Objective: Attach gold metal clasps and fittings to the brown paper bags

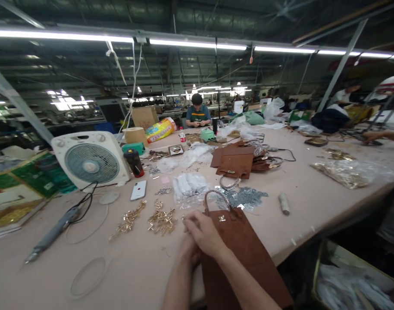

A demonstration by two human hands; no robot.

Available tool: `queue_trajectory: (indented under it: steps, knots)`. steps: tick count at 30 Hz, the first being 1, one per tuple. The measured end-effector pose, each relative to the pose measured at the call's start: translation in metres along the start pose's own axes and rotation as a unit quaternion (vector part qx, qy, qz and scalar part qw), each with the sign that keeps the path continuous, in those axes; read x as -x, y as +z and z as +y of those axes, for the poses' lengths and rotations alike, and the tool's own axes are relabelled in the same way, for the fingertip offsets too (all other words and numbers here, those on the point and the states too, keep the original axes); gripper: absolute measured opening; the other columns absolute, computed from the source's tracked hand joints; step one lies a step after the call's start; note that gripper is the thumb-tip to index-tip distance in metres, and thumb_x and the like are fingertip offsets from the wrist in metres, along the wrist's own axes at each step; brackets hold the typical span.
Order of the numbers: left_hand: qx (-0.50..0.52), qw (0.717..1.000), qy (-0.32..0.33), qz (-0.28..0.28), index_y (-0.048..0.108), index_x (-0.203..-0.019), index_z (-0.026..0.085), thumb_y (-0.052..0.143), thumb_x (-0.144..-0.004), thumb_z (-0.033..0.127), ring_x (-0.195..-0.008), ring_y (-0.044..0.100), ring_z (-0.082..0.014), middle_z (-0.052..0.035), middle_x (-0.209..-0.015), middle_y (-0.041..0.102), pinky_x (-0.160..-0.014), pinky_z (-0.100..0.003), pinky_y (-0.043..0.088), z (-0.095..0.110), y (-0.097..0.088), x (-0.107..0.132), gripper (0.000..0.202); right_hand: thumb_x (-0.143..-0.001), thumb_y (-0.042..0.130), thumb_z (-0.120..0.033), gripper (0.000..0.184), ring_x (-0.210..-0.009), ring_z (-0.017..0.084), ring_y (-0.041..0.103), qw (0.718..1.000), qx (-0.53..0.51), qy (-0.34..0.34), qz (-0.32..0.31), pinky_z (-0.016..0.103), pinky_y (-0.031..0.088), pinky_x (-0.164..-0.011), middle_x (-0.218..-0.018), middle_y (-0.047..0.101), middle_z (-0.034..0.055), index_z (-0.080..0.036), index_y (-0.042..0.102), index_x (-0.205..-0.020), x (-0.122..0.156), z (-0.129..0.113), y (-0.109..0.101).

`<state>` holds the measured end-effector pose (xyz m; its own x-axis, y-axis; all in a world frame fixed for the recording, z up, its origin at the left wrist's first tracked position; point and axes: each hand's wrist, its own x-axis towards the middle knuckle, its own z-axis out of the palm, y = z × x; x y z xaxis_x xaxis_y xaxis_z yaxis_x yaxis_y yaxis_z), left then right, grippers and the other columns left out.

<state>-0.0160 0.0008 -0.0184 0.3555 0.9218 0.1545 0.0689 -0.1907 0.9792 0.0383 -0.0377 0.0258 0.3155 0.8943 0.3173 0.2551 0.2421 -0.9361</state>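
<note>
My right hand [203,234] crosses over my left hand at the left edge of a brown leather handbag [245,254]. Its fingers are closed in a pinch, and a tiny shiny piece seems to show at the tips, too small to name. Below it, my left hand [188,249] looks curled and closed; what it holds, if anything, is hidden. The handbag lies flat, with a rolled handle [213,193] at its top and a metal fitting [222,218] near that edge. Gold-coloured metal pieces [163,221] lie in a heap left of my hands.
Grey metal plates [248,197] spread beyond the handbag, near stacked brown leather pieces [237,161]. Leftward are a phone [138,190], a bottle [134,163], a fan [93,161] and a corded tool [53,232]. A person [198,113] sits across the table.
</note>
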Motion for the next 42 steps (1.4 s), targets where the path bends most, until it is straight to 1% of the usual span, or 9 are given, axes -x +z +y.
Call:
queue_trajectory:
  steps: [3,5,7,11,14,21,30,34,42]
  knots:
    - [0.192,0.970,-0.101,-0.107,0.067,-0.129,0.011,0.069,-0.092,0.042,-0.082,0.072,-0.0225,-0.0078,-0.087,0.074,-0.080,-0.031,0.060,-0.006,-0.004,0.002,0.048,-0.098,0.062,-0.040,0.019,-0.073,0.015,0.066,0.992,-0.109,0.033,0.060,0.027,0.054,-0.074,-0.079,0.067,-0.0010,-0.022,0.057,-0.096,0.020,0.018,-0.035]
    - [0.294,0.934,-0.144,-0.143,0.046,-0.152,0.021,0.084,-0.078,0.026,-0.090,0.073,-0.0218,-0.0070,-0.101,0.076,-0.091,-0.034,0.057,-0.006,-0.001,0.004,0.083,-0.097,0.063,-0.043,0.023,-0.073,0.015,0.065,0.988,-0.121,0.041,0.086,0.027,0.054,-0.072,-0.080,0.066,-0.0011,-0.022,0.057,-0.104,0.033,0.032,-0.054]
    - [0.289,0.939,-0.121,-0.140,0.034,-0.158,0.024,0.087,-0.072,0.020,-0.100,0.072,-0.0226,-0.0072,-0.115,0.075,-0.099,-0.036,0.053,-0.004,0.003,0.006,0.101,-0.097,0.064,-0.045,0.034,-0.075,0.016,0.066,0.989,-0.103,0.050,0.094,0.028,0.055,-0.071,-0.086,0.065,0.0003,-0.021,0.059,-0.120,0.043,0.045,-0.068]
    - [0.157,0.982,-0.019,-0.101,0.060,-0.137,0.023,0.079,-0.078,0.022,-0.113,0.068,-0.0256,-0.0067,-0.121,0.073,-0.105,-0.038,0.049,-0.003,0.010,0.009,0.062,-0.098,0.060,-0.047,0.041,-0.080,0.017,0.067,0.993,-0.040,0.051,0.097,0.031,0.057,-0.077,-0.094,0.065,0.0034,-0.020,0.065,-0.129,0.057,0.063,-0.081]
    - [0.044,0.997,0.009,-0.062,0.073,-0.107,0.022,0.076,-0.077,0.023,-0.104,0.069,-0.0275,-0.0063,-0.107,0.076,-0.098,-0.039,0.049,-0.008,0.015,0.010,0.029,-0.098,0.060,-0.047,0.040,-0.085,0.018,0.070,0.991,-0.051,0.063,0.105,0.034,0.058,-0.086,-0.097,0.068,0.0052,-0.020,0.065,-0.128,0.060,0.067,-0.081]
    - [-0.047,0.999,0.017,-0.021,0.066,-0.091,0.022,0.075,-0.086,0.039,-0.082,0.065,-0.0251,-0.0031,-0.085,0.072,-0.080,-0.034,0.046,-0.012,0.018,0.012,0.020,-0.090,0.073,-0.054,0.042,-0.076,0.018,0.072,0.976,-0.127,0.094,0.148,0.031,0.060,-0.074,-0.087,0.072,0.0024,-0.021,0.059,-0.111,0.058,0.066,-0.078]
    - [0.071,0.997,-0.010,0.025,0.060,-0.111,0.021,0.057,-0.098,0.055,-0.101,0.065,-0.0248,-0.0069,-0.105,0.070,-0.096,-0.035,0.048,-0.018,0.012,0.013,0.036,-0.100,0.059,-0.054,0.036,-0.066,0.016,0.062,0.985,0.049,0.031,0.160,0.028,0.054,-0.062,-0.085,0.062,0.0034,-0.021,0.069,-0.092,0.061,0.057,-0.073]
    - [0.179,0.982,-0.054,-0.035,0.051,-0.142,0.022,0.063,-0.094,0.055,-0.112,0.068,-0.0251,-0.0085,-0.120,0.072,-0.103,-0.038,0.050,-0.021,0.010,0.009,0.059,-0.100,0.059,-0.050,0.032,-0.069,0.016,0.066,0.983,0.023,0.023,0.180,0.029,0.059,-0.067,-0.091,0.063,0.0044,-0.020,0.069,-0.105,0.060,0.055,-0.067]
    - [0.260,0.957,-0.095,-0.091,0.063,-0.136,0.016,0.071,-0.088,0.057,-0.123,0.066,-0.0321,-0.0123,-0.125,0.074,-0.109,-0.044,0.050,-0.019,0.011,0.006,0.064,-0.097,0.063,-0.045,0.031,-0.071,0.016,0.070,0.974,-0.018,0.027,0.223,0.028,0.061,-0.064,-0.094,0.062,0.0041,-0.021,0.071,-0.115,0.053,0.056,-0.054]
